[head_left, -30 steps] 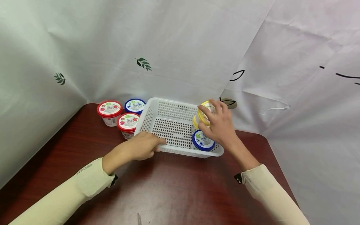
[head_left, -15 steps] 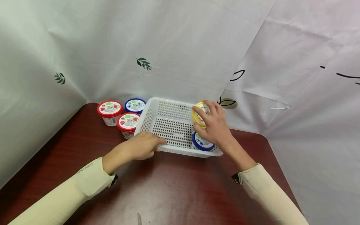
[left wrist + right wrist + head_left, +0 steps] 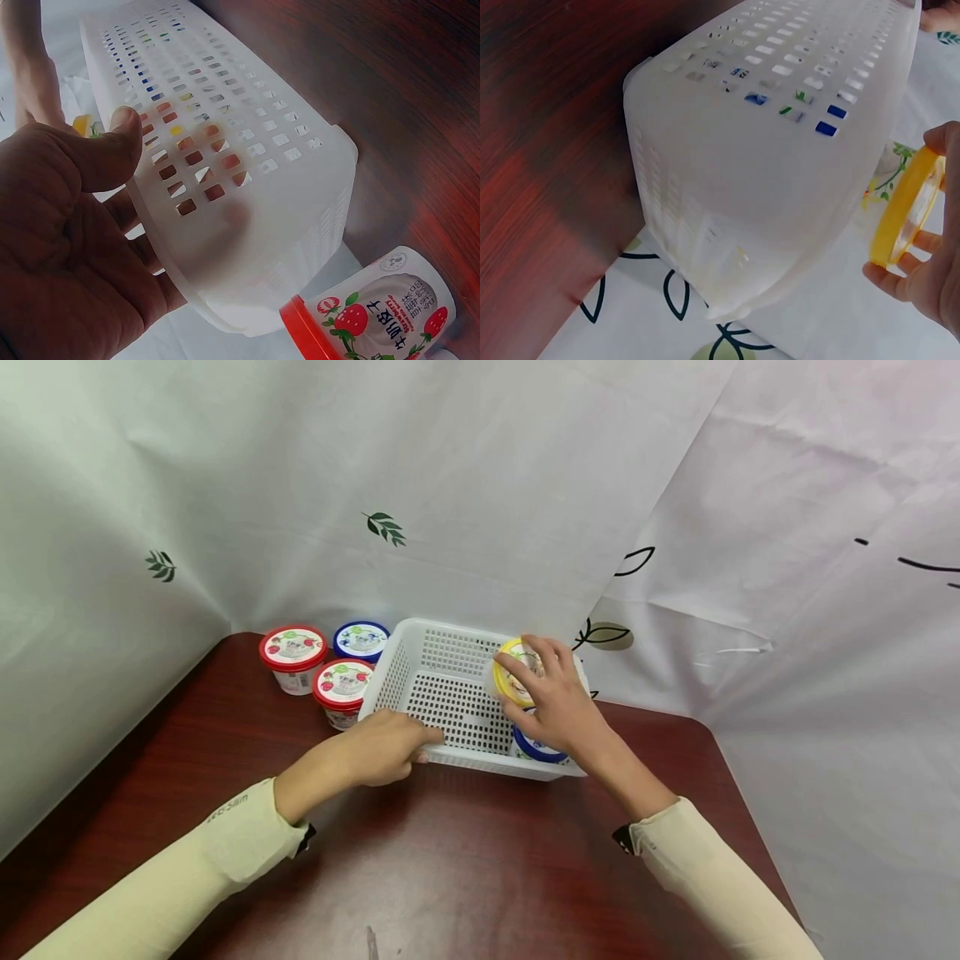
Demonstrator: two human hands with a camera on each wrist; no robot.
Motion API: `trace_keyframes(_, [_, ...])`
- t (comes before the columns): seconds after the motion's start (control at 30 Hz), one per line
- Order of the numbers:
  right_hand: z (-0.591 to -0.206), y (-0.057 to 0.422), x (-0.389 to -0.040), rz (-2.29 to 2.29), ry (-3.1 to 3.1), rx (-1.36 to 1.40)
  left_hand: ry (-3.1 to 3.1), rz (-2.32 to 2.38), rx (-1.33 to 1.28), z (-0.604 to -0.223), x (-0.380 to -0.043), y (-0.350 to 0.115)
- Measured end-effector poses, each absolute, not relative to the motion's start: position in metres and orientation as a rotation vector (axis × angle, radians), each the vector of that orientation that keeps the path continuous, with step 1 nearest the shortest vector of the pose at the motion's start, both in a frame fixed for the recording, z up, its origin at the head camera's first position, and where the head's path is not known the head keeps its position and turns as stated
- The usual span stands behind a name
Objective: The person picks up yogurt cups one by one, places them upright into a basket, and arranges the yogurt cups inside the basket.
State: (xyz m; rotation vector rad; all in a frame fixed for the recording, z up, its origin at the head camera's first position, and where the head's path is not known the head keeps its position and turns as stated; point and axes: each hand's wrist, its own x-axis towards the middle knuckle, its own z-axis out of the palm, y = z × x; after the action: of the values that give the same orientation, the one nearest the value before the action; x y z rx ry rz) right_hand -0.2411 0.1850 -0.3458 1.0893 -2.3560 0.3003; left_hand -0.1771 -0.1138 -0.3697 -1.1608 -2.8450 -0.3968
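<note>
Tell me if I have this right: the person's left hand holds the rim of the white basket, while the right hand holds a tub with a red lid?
Not quite: the tub in the right hand has a yellow lid, not a red one; the right wrist view shows it. The left hand does hold the rim of the white basket.

A: Head cam pos?
B: Above near side of basket (image 3: pixel 495 761), facing fwd/down, far enough back for basket end to end.
A: L wrist?
B: V. close, tilted, facing basket's near side + L end; shares red-lid tub (image 3: pixel 379 311) w/ head.
A: R wrist?
B: Also close, tilted, mostly basket's R end; shares yellow-lid tub (image 3: pixel 900 206) w/ head.
</note>
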Motion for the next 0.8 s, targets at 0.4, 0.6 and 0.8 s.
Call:
trace_keyframes(0.4, [-0.350,0.177,-0.233,0.322,-2.440,1.151,-2.852,-0.361,-1.162,-0.370,-0.177,-0.112])
trace_keyframes(0.6, [-0.350,0.172,-0.230,0.339,-2.492,1.171,-2.872,-0.358,-1.155,-0.371,-0.178,-0.112])
trace_keyframes(0.8, [-0.353,0.167,-0.230,0.319,-2.533,1.196,-2.870,-0.361,-1.156,-0.370,-0.177,-0.113])
